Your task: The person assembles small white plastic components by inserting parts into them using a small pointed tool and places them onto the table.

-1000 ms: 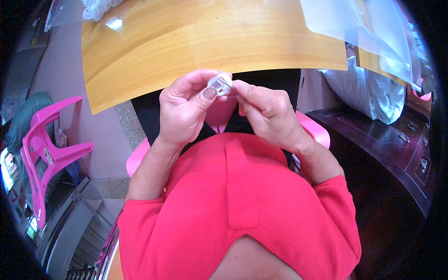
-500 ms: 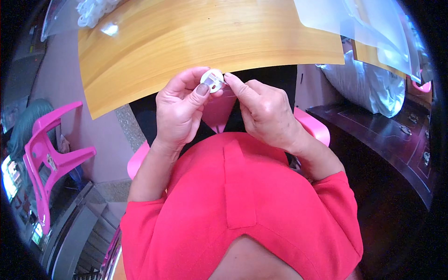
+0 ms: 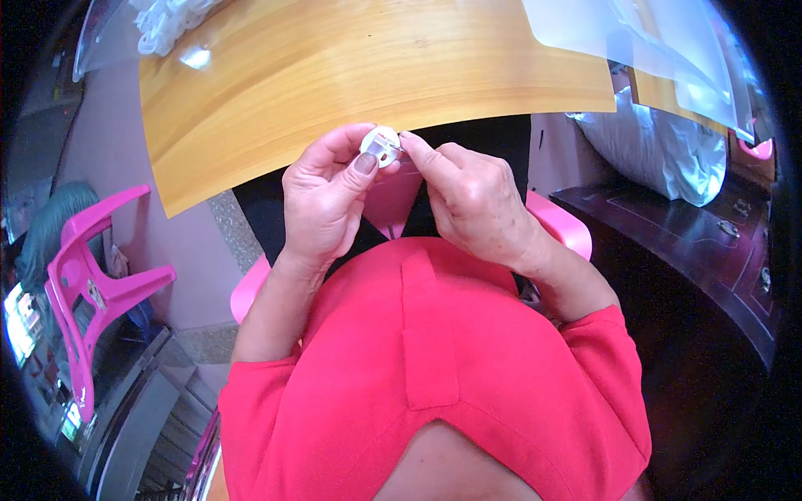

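Note:
Just off the near edge of the wooden table (image 3: 376,83), my left hand (image 3: 326,192) pinches a small round white plastic part (image 3: 384,140) between thumb and fingers. The part has a recess and a small dark slot in its face. My right hand (image 3: 472,192) comes in from the right with its fingers closed. A small thin metallic piece (image 3: 399,149) shows between its fingertips and touches the white part's right edge. Too little of that piece is visible to tell its kind.
A clump of white plastic pieces (image 3: 171,23) lies at the table's far left. Translucent plastic sheeting (image 3: 610,37) covers the far right corner. A pink plastic chair (image 3: 100,280) stands at the left. At the right, a white sack (image 3: 660,154) rests by a dark wooden cabinet (image 3: 668,234).
Both hands stay nearly in place, with the white part turned only slightly. The whole view has shifted a little.

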`<state>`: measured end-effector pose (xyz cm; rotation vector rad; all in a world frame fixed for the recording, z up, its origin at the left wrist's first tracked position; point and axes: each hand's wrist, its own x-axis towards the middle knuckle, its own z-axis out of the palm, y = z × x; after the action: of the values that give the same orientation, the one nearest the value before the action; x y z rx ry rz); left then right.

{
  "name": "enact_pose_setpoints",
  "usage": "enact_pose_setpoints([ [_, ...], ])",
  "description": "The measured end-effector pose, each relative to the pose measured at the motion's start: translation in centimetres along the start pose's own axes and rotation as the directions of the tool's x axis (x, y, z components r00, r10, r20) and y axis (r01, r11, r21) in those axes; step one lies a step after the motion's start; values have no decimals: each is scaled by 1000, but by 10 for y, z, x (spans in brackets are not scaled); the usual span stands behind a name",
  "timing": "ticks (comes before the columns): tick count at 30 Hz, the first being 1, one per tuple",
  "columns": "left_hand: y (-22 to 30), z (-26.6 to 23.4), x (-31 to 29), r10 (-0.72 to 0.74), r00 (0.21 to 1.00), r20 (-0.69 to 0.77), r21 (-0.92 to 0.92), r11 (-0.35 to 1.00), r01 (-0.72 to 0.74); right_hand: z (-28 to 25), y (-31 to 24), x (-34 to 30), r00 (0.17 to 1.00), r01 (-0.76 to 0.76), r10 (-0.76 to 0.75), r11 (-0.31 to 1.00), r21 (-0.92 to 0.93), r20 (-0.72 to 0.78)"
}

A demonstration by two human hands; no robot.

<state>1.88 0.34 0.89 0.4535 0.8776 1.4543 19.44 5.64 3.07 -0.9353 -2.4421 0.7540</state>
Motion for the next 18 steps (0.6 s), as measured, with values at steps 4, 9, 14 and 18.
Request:
enact_pose_setpoints([
  [4,-4,-2,0,23,1000,20,30,999,-23,0,-1,0,1000,-5,5,1000,-15,18],
  [9,-5,-4,-1,50,997,54,59,997,-53,1,-2,-2,999,7,-4,998,-62,48],
  [14,-5,-4,-2,85,994,68,123,988,-93,0,-4,-2,998,32,-26,994,-102,63],
  [18,-6,-8,-1,117,985,126,206,968,-141,0,-3,-3,995,52,-39,988,-145,86],
])
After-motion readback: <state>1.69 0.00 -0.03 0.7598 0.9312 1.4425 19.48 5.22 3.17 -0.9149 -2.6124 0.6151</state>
